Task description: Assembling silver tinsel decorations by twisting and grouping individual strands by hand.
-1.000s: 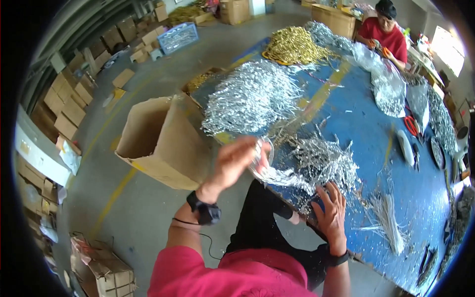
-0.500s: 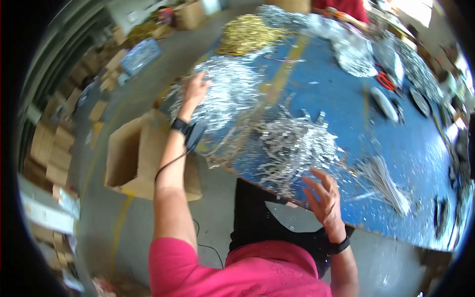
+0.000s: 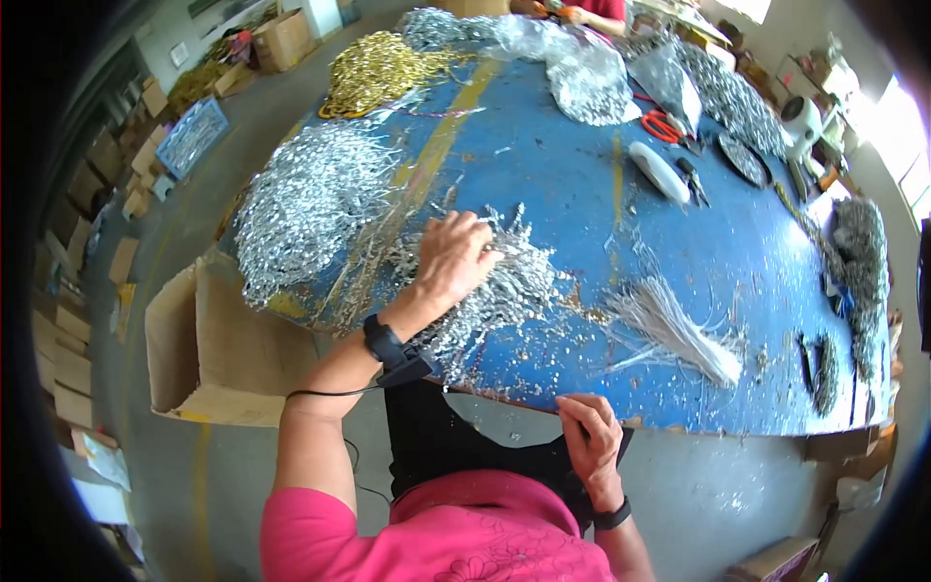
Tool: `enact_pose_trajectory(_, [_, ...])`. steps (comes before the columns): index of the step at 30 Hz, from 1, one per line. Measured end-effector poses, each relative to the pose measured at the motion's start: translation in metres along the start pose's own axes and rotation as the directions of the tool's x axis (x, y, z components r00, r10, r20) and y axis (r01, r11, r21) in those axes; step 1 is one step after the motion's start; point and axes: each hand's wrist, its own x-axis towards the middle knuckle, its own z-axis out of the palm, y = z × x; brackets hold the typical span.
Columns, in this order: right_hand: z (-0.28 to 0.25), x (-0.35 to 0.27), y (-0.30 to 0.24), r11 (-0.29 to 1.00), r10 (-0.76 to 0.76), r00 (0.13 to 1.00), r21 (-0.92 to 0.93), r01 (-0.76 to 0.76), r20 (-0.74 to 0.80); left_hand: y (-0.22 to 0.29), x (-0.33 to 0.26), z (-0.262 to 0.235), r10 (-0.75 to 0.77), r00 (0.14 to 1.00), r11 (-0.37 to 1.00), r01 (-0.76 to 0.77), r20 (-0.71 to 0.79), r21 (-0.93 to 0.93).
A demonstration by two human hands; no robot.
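Observation:
My left hand (image 3: 453, 256) is over a loose pile of silver tinsel strands (image 3: 514, 283) near the table's front edge, its fingers curled down into the strands. How much it grips is partly hidden under the fingers. At the table edge, right of the pile, my right hand (image 3: 593, 441) is held with its fingers curled together; whatever they hold, if anything, does not show. A larger heap of silver tinsel (image 3: 315, 199) lies to the left of the pile. To its right rests a bundle of thin white strands (image 3: 684, 335), bound tight at one end.
A gold tinsel heap (image 3: 373, 73) is at the far left of the blue table (image 3: 543, 175). Red-handled scissors (image 3: 662, 126), a white roll (image 3: 659, 173) and clear bags (image 3: 592, 87) lie farther right. An open carton (image 3: 233, 339) stands against the left edge. Across the table is another person's hand (image 3: 572, 14).
My left hand has come from the larger silver heap to the nearer pile. My right hand has dropped to the table edge and its spread fingers have curled. The view has shifted.

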Motion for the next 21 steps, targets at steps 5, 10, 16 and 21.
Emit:
enact_pose_trajectory(5, [-0.014, 0.007, 0.011, 0.999, -0.039, 0.999, 0.003, 0.039, -0.013, -0.015, -0.005, -0.036, -0.371, 0.914, 0.647, 0.379, 0.161, -0.661])
enact_pose_trajectory(10, [-0.027, 0.011, 0.032, 0.965, -0.066, 0.987, -0.261, 0.027, -0.143, -0.036, 0.014, -0.074, -0.502, 0.865, 0.332, 0.182, -0.01, -0.926])
enact_pose_trajectory(16, [-0.03, 0.006, 0.035, 0.879, 0.048, 0.998, -0.473, -0.064, -0.045, -0.039, 0.016, -0.111, -0.536, 0.748, 0.431, -0.156, -0.391, -0.889])
enact_pose_trajectory(21, [-0.026, 0.005, 0.032, 0.815, 0.125, 0.99, -0.576, -0.061, 0.071, -0.014, -0.005, -0.076, -0.467, 0.856, 0.592, 0.116, -0.223, -0.798])
